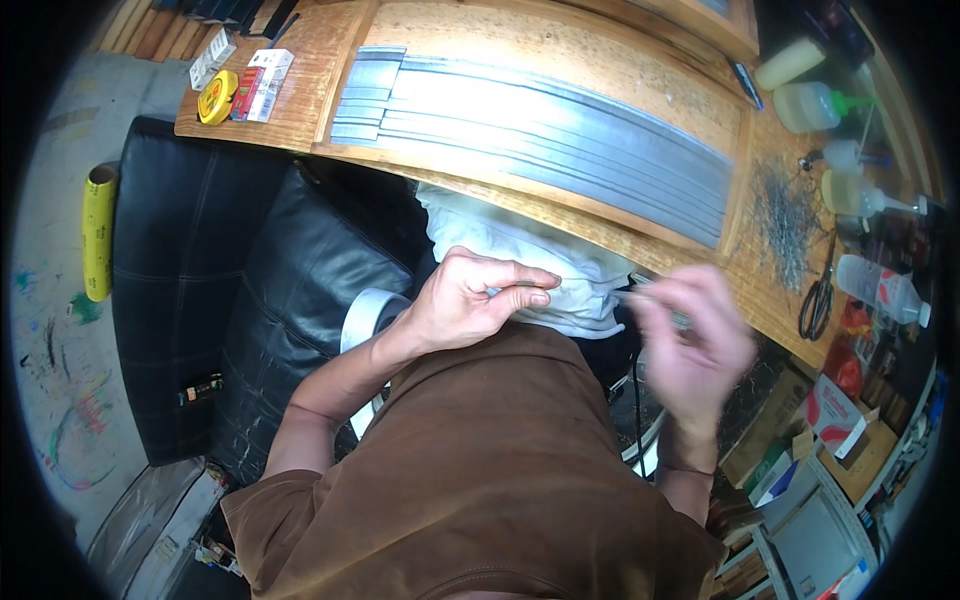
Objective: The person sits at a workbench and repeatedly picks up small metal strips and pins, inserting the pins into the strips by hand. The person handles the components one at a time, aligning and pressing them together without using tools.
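My left hand (470, 298) is held over my lap, its thumb and forefinger pinched together. A small dark sliver shows between those fingertips, too little of it to name. To its right is my right hand (697, 340), blurred by motion with its fingers curled in. Something thin and pale juts from its fingertips toward the left hand; its kind cannot be made out. Behind both hands a white cloth (580, 290) hangs below the table edge. Beyond it, long grey strips (560, 125) lie side by side in a shallow wooden tray (520, 190).
Right of the tray are a heap of thin metal pieces (785, 225), black scissors (818, 300) and several plastic bottles (810, 105). A yellow tape measure (217, 97) and small boxes (268, 85) sit at the table's left end. Black cushions (300, 240) stand to my left.
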Demonstrator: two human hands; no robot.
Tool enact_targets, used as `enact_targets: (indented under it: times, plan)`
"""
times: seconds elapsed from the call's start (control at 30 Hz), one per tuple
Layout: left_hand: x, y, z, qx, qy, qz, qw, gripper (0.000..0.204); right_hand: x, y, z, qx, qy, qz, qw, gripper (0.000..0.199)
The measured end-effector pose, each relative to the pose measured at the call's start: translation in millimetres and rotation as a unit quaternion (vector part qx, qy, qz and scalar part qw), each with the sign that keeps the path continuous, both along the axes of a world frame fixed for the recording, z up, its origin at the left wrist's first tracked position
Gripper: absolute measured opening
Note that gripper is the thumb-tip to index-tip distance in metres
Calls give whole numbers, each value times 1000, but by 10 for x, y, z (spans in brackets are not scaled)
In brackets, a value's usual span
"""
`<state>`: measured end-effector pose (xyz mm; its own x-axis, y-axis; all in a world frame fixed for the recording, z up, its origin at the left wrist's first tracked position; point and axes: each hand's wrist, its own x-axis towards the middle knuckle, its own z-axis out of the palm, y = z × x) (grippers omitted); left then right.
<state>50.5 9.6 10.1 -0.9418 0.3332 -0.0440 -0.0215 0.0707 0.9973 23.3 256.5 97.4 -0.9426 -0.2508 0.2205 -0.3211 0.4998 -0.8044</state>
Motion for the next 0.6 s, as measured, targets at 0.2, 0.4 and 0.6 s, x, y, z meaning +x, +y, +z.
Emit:
enact_targets:
  times: [0.2,0.4,0.6]
  plan:
    - [-60,24,36,-14,-11,-25,1000,16,-169,507,411,250,90,-193,944,7]
    - [-87,151,93,1,-103,-21,994,13,-107,166,206,-21,-69,36,997,10]
    - [29,94,-65,2,-206,-49,977,12,-183,-66,15,-133,-89,62,985,10]
